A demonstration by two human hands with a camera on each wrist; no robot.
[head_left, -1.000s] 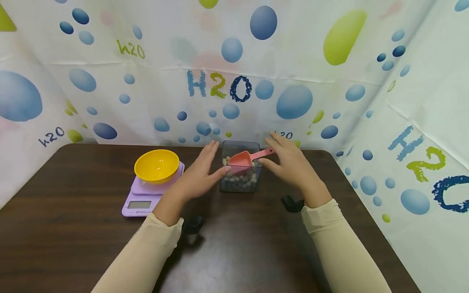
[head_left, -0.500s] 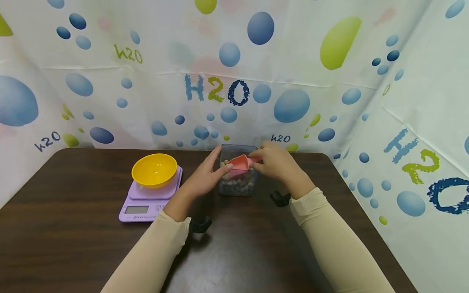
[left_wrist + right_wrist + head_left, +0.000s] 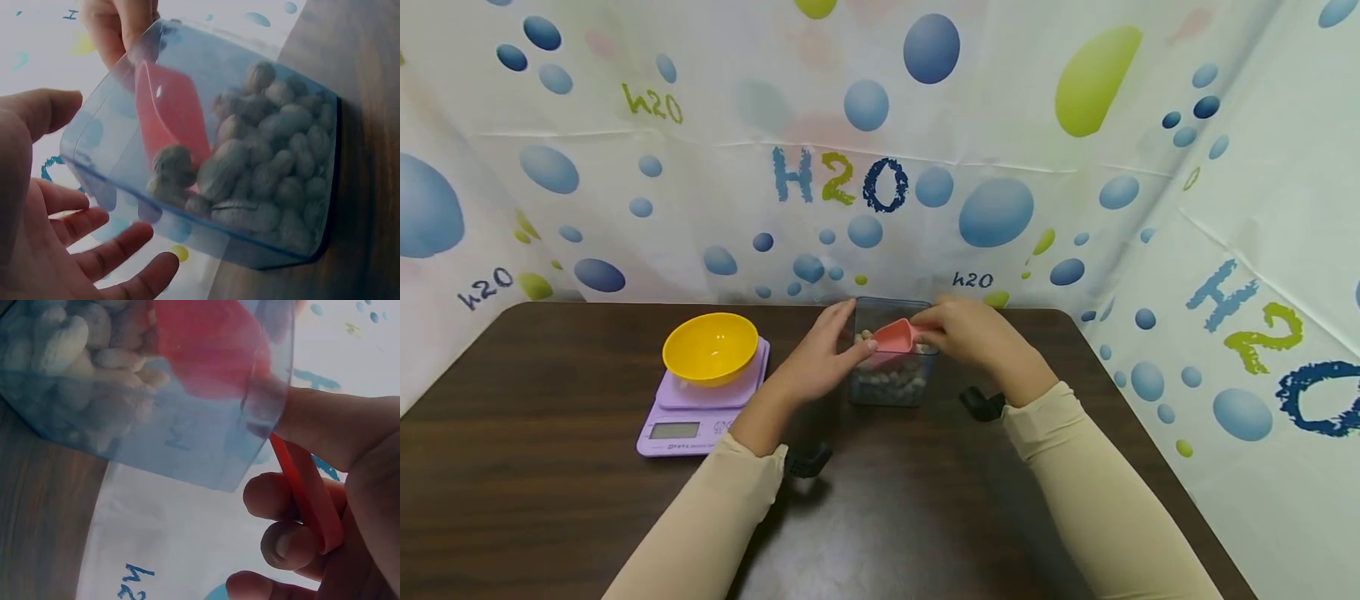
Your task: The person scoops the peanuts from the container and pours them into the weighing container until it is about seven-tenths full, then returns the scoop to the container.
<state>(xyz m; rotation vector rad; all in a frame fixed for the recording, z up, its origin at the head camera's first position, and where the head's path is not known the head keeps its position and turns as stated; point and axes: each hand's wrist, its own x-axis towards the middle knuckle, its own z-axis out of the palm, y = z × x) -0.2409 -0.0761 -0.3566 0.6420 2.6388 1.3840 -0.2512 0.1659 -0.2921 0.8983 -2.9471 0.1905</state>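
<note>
A clear bluish square container (image 3: 887,390) stands upright at the back of the table, holding many rounded pieces (image 3: 269,156) that look like pebbles. A pink scoop (image 3: 895,336) sits inside, its bowl leaning into the pieces. My right hand (image 3: 977,340) grips the scoop's handle (image 3: 306,494) at the container's right rim, thumb on one side and fingers curled round the other. At the left side my left hand (image 3: 816,354) is spread, thumb and relaxed fingers close to the container's wall in the left wrist view.
Left of the container, a yellow bowl (image 3: 711,348) rests on a purple kitchen scale (image 3: 676,414) whose display reads nothing legible. Dark wood table (image 3: 550,483); behind and right of it hangs a white curtain (image 3: 737,92) with blue and green spots.
My right hand has moved left and down from hovering beside the scoop to gripping its handle. The scoop's bowl has tipped deeper, its handle now hidden by the hand. My left hand stays nearly in place.
</note>
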